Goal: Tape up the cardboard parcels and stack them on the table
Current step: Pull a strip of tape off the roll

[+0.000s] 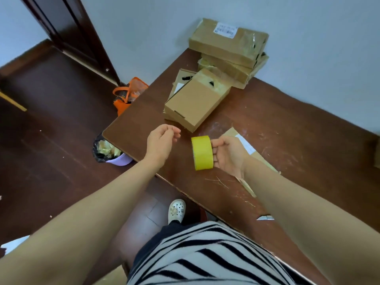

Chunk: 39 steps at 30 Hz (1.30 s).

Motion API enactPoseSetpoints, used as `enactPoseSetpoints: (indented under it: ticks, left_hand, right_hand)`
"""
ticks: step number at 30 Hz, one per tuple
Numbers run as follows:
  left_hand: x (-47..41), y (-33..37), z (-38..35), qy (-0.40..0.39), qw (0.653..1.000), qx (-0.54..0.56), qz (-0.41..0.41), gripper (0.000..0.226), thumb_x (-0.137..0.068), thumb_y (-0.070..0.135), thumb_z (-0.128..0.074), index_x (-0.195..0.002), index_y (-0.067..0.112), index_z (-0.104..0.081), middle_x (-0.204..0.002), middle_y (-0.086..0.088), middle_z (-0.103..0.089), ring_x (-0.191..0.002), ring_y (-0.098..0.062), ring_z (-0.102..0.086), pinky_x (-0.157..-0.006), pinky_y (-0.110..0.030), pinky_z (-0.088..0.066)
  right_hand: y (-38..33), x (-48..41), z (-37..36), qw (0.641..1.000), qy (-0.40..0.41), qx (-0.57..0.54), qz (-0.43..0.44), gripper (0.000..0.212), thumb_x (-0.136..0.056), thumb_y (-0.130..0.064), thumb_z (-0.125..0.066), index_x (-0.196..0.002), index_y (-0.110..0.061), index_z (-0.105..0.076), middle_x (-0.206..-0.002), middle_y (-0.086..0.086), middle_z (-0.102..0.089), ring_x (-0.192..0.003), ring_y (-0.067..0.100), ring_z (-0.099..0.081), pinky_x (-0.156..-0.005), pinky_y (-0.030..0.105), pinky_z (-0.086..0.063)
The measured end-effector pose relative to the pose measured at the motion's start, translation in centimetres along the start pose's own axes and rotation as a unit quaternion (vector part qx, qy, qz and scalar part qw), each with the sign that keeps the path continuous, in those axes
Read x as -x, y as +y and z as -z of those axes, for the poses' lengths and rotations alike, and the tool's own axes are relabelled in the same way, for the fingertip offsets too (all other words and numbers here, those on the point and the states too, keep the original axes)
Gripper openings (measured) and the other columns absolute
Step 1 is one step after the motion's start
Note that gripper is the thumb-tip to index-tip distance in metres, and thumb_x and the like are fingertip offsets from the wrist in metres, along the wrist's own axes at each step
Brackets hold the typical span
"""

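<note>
While the right hand [228,155] gripped a yellow tape roll [202,152] just above the brown worktop [277,128], fingers [216,143] hooked thru its core, the left hand [161,142] hovered beside it w/ thumb & fingertips pinched, whether on tape I couldn't tell. A plain cardboard parcel [195,99] lay further back, w/ a stack of taped parcels [230,50] behind it at the wall.

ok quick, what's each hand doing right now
Left hand: holding nothing, fingers loosely curled, over the table.
Right hand: closed on the yellow tape roll.
</note>
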<state>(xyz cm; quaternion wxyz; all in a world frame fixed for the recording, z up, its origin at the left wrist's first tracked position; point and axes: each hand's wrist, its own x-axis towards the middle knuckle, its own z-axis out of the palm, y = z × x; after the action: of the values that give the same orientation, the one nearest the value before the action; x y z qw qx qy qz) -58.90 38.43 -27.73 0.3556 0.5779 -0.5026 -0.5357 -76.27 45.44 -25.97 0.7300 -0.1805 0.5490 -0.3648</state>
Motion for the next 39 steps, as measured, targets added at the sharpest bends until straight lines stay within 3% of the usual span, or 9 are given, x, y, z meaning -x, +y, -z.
enactPoseSetpoints:
  ticks: [3,7,13,19,22,26,30,35,39]
  left_hand:
    - [0.4,0.9,-2.1,-0.059,0.998,-0.013,-0.015,0.035,-0.088,-0.004,-0.038,-0.075,0.018,-0.062,-0.074,-0.003,-0.063,-0.066,-0.01,-0.053,-0.048,-0.012,-0.038]
    - [0.9,1.6,-4.2,-0.132,0.991,-0.03,-0.005,0.035,-0.088,-0.004,-0.035,-0.088,0.014,-0.066,-0.082,-0.004,-0.065,-0.076,-0.015,-0.057,-0.054,-0.026,-0.041]
    - [1.9,2.6,-6.3,-0.168,0.983,-0.059,-0.047,0.022,-0.086,0.001,-0.054,-0.097,0.015,-0.067,-0.087,0.004,-0.066,-0.072,-0.001,-0.058,-0.061,-0.015,-0.045]
    - [1.7,3.4,-7.2,-0.16,0.955,-0.166,-0.189,0.013,-0.081,0.011,-0.073,-0.094,0.013,-0.073,-0.096,-0.001,-0.064,-0.086,-0.007,-0.058,-0.082,-0.018,-0.045]
    - [1.5,4.0,-7.8,-0.153,0.952,-0.175,-0.198,0.007,-0.087,0.012,-0.067,-0.09,0.011,-0.072,-0.091,-0.003,-0.066,-0.077,-0.008,-0.055,-0.078,-0.025,-0.045]
    - [0.9,4.5,-8.2,-0.16,0.946,-0.206,-0.191,0.007,-0.091,0.016,-0.061,-0.09,0.015,-0.068,-0.08,0.006,-0.064,-0.064,-0.005,-0.052,-0.065,-0.026,-0.046]
    - [0.2,5.0,-7.7,-0.203,0.931,-0.24,-0.184,0.007,-0.091,0.016,-0.062,-0.091,0.013,-0.068,-0.075,0.006,-0.063,-0.06,-0.005,-0.054,-0.055,-0.012,-0.041]
    - [-0.7,6.4,-7.0,-0.255,0.877,-0.327,-0.244,0.008,-0.095,0.021,-0.057,-0.093,0.019,-0.064,-0.087,0.007,-0.063,-0.071,0.001,-0.054,-0.066,-0.016,-0.043]
    - [-0.8,7.2,-7.0,-0.282,0.86,-0.349,-0.242,0.01,-0.095,0.021,-0.056,-0.096,0.015,-0.064,-0.084,0.002,-0.063,-0.073,-0.008,-0.055,-0.064,-0.011,-0.04]
  right_hand:
    - [-0.3,0.8,1.3,0.997,0.024,-0.076,0.016,0.053,-0.087,-0.016,-0.024,-0.129,0.0,-0.053,-0.116,0.02,-0.061,-0.1,0.035,-0.059,-0.097,0.046,-0.043]
    - [-0.8,2.1,2.6,0.989,0.031,-0.133,0.05,0.059,-0.076,-0.009,-0.029,-0.13,0.001,-0.051,-0.12,0.022,-0.053,-0.103,0.035,-0.056,-0.09,0.043,-0.047]
    - [-1.2,3.2,3.9,0.983,0.059,-0.151,0.091,0.058,-0.077,0.006,-0.022,-0.128,-0.001,-0.051,-0.12,0.018,-0.057,-0.106,0.034,-0.055,-0.1,0.047,-0.042]
    - [-1.2,4.1,4.3,0.985,0.06,-0.115,0.116,0.056,-0.077,0.018,-0.03,-0.128,0.006,-0.05,-0.107,0.019,-0.055,-0.097,0.033,-0.053,-0.095,0.046,-0.045]
    - [-1.4,4.5,4.5,0.985,0.046,-0.091,0.142,0.043,-0.084,0.016,-0.045,-0.123,0.002,-0.055,-0.11,0.018,-0.062,-0.1,0.03,-0.061,-0.096,0.044,-0.048]
    - [-0.9,4.7,3.9,0.974,0.099,0.104,0.175,0.033,-0.088,-0.004,-0.063,-0.121,-0.001,-0.06,-0.111,0.017,-0.068,-0.095,0.022,-0.065,-0.094,0.037,-0.051]
    - [-0.9,5.1,3.9,0.954,0.167,0.163,0.186,0.013,-0.095,-0.015,-0.053,-0.092,-0.011,-0.065,-0.083,0.006,-0.063,-0.073,0.013,-0.055,-0.066,0.023,-0.047]
    - [-1.6,5.7,4.6,0.947,0.217,0.135,0.196,0.042,-0.09,-0.013,-0.054,-0.049,-0.021,-0.053,-0.054,-0.009,-0.048,-0.057,0.011,-0.043,-0.055,0.023,-0.033]
    - [-2.4,6.0,5.1,0.933,0.244,0.185,0.19,0.04,-0.088,-0.015,-0.055,-0.049,-0.024,-0.049,-0.049,-0.012,-0.044,-0.051,0.008,-0.04,-0.047,0.019,-0.031]
